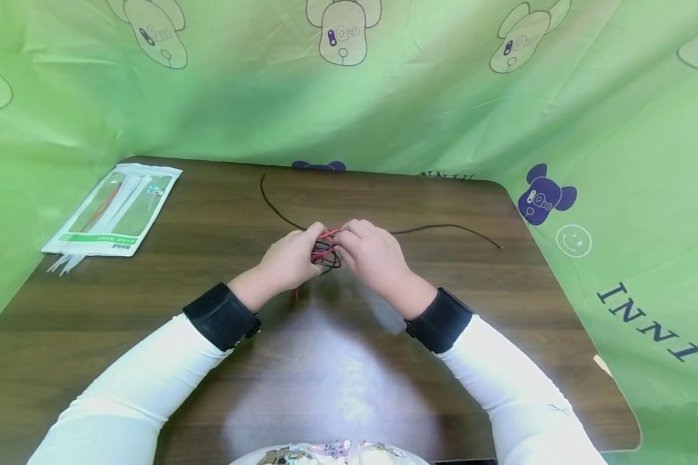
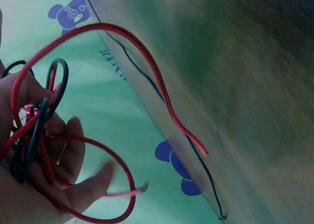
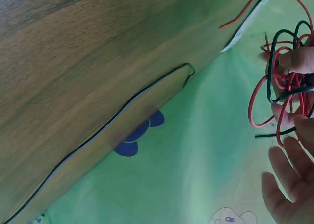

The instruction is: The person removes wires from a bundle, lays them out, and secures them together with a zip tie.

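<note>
Over the middle of the table, my left hand [image 1: 285,259] grips a loose bundle of red and black wires [image 1: 326,252]. My right hand [image 1: 378,258] is at the bundle's right side, its thumb and forefinger pinching wire while the other fingers spread out in the right wrist view. A red wire [image 2: 147,52] arches out of the bundle to a cut end. Several red and black loops [image 3: 271,89] stand out around the fingers. Beyond the hands a separate-looking black wire [image 1: 279,212] lies along the table, its middle hidden behind them.
At the back left lies a clear packet [image 1: 129,244] with white and red cable ties; some white tie ends [image 1: 66,262] stick out at its near edge. A green printed cloth [image 1: 238,97] hangs behind and beside the brown wooden table [image 1: 488,387].
</note>
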Motion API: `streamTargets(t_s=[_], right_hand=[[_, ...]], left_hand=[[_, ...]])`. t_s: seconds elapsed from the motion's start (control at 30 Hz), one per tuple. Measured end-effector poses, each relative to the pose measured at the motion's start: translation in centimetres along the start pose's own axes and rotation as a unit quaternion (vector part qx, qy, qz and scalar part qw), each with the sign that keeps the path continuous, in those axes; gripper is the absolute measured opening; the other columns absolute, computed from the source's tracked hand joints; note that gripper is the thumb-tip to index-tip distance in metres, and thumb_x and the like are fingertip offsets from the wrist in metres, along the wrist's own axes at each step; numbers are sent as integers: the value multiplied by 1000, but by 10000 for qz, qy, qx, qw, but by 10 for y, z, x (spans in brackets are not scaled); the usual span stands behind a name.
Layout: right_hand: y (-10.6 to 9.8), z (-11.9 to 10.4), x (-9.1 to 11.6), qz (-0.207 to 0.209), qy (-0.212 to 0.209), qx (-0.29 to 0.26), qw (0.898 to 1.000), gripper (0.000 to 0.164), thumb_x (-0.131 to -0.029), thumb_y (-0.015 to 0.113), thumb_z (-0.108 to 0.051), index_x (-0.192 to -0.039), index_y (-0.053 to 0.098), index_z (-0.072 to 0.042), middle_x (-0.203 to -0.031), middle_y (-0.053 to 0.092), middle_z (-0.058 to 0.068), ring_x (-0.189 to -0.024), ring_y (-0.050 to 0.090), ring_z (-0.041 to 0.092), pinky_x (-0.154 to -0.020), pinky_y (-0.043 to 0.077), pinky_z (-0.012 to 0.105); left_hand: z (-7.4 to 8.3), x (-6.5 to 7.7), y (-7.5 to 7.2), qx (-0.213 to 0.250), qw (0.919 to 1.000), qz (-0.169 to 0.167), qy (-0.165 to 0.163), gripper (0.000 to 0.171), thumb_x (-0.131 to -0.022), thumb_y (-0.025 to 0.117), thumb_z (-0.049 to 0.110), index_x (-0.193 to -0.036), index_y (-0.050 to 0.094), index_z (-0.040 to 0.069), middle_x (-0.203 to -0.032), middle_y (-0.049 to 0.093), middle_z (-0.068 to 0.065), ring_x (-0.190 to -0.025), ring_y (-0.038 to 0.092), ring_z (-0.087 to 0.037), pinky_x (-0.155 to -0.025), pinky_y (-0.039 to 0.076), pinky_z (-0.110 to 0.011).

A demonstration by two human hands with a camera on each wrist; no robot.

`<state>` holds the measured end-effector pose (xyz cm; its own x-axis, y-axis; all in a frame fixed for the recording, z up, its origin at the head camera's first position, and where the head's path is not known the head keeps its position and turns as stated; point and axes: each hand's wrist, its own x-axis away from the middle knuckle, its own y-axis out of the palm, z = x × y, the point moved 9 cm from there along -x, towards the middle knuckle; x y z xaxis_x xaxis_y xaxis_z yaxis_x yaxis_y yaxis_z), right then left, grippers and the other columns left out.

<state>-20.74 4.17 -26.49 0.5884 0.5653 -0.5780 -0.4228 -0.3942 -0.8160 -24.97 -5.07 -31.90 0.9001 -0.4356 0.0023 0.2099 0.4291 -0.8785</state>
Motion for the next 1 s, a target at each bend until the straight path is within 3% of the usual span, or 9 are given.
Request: streamTargets(t_s=[0.17,0.33,0.43,0.57,0.77,0.9,1.0], right_hand=[[12,8,4,-751,508,-212,9957,8,-92,65,-12,-97,60,-8,-91,65,5,-82,63,22,-64,51,37],[18,18,10,-1154,1196,-796,9829,9,-98,55,-12,-101,50,-5,-79,64,6,-66,60,22,-56,48,38],[17,23,14,-1061,1379,-1228,9771,9,-100,50,-11,-100,44,-5,-80,68,7,-57,56,19,-52,44,36],[17,30,17,-1075,1612,-1522,9692,9,-101,48,-13,-100,42,-7,-78,66,4,-56,54,16,-52,42,33],[8,51,19,-989,1895,-1131,9703,8,-99,53,-15,-98,51,-7,-79,66,4,-68,62,21,-60,48,39],[-7,79,24,-751,2350,-960,9643,9,-98,54,-14,-100,55,-5,-89,67,9,-78,62,27,-68,50,44],[-15,96,29,-719,2622,-878,9583,10,-98,55,-14,-100,57,-4,-90,64,11,-79,58,28,-71,48,45]], left_hand=[[4,-3,5,330,9988,27,369,61,-79,76,9,-132,45,14,-109,65,-12,-98,62,-27,-79,51,-44],[8,2,3,271,9952,196,917,81,-79,77,6,-148,35,22,-113,57,-14,-77,60,-26,-60,50,-37],[6,6,1,-15,9930,374,1119,74,-79,77,6,-143,43,23,-105,57,-12,-69,57,-23,-54,47,-35],[2,8,-5,-283,9902,593,1229,54,-81,73,5,-130,55,18,-101,63,-8,-82,62,-24,-64,51,-40],[-12,8,-8,-382,9929,506,1009,37,-88,67,9,-124,59,13,-103,65,-8,-92,64,-24,-75,52,-44],[-33,5,-13,-187,9982,337,465,33,-92,64,10,-124,57,9,-109,65,-11,-98,63,-26,-80,50,-46],[-49,3,-18,-55,9997,233,40,25,-95,60,13,-118,54,5,-101,64,-12,-88,61,-27,-75,48,-44]])
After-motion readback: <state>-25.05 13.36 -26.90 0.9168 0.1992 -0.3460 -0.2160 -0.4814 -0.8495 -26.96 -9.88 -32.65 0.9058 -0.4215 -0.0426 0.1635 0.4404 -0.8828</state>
